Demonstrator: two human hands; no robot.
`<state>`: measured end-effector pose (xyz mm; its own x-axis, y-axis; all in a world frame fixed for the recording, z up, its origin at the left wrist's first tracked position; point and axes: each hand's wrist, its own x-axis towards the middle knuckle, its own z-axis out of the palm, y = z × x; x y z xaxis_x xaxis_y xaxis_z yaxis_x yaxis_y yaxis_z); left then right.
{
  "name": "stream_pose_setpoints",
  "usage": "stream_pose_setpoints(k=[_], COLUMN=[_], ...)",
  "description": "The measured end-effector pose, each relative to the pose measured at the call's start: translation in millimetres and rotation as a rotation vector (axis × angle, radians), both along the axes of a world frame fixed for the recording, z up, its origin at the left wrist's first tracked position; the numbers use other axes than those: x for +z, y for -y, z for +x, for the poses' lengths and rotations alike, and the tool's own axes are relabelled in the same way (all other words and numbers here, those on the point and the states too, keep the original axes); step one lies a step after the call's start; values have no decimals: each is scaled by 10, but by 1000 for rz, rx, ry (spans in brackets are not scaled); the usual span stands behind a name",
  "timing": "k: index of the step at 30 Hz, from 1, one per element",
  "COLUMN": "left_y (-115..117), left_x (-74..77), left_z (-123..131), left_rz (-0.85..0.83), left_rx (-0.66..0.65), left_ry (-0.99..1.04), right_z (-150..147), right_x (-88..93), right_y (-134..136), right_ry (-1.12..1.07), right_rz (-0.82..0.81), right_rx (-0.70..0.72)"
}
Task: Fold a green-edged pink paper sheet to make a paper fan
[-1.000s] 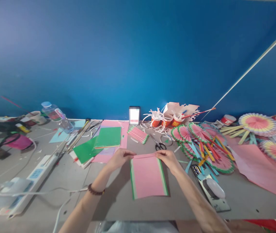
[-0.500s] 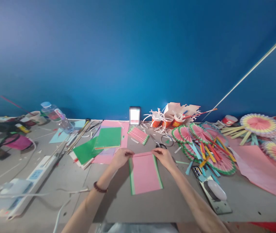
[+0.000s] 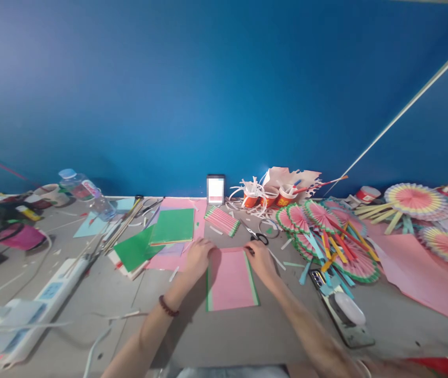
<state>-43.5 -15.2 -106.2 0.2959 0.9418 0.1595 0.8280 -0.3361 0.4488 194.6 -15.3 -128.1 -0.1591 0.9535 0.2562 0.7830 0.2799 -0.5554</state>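
A pink paper sheet (image 3: 232, 283) with green strips down both sides lies on the grey table before me, a narrow fold along its far edge. At the fold's left end, my left hand (image 3: 200, 258) is closed on the paper, its fingertips bent over the corner. My right hand (image 3: 262, 262) pinches the other end, thumb and fingers close together. Just beyond the right hand lies a pair of scissors (image 3: 261, 238) with black handles. A pleated pink-and-green paper strip (image 3: 222, 220) rests farther back, between the hands.
Green paper squares (image 3: 172, 226) are stacked at left, near a power strip (image 3: 46, 304) and a tilted plastic bottle (image 3: 86, 191). Pleated paper fans (image 3: 326, 231) and a phone (image 3: 342, 310) lie at right. Red cups (image 3: 269, 197) and a small screen (image 3: 216, 190) stand by the blue wall.
Both hands have come down a little, and the folded far edge looks flatter against the table. The view has shifted slightly. The hands remain at the same two corners.
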Motion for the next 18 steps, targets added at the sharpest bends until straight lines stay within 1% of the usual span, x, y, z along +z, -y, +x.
stream_pose_setpoints(k=[2, 4, 6, 9, 13, 16, 18], left_y=[41, 80, 119, 185, 297, 403, 480], left_x=[-2, -4, -5, -33, -166, -278, -309], left_z=[15, 33, 58, 110, 201, 279, 329], left_rz=[48, 61, 87, 175, 269, 304, 287], left_rx=[1, -7, -18, -25, -23, 24, 46], left_ry=[-112, -179, -233, -366, -492, -504, -498], right_z=[-16, -41, -72, -120, -178, -232, -271], right_x=[-11, -14, -8, 3, -13, -43, -58], right_y=[21, 42, 63, 102, 197, 293, 345], right_ry=[60, 132, 214, 332, 444, 473, 520], right_rz=[32, 78, 120, 154, 176, 200, 225], right_rx=[-8, -18, -4, 45, 68, 61, 46])
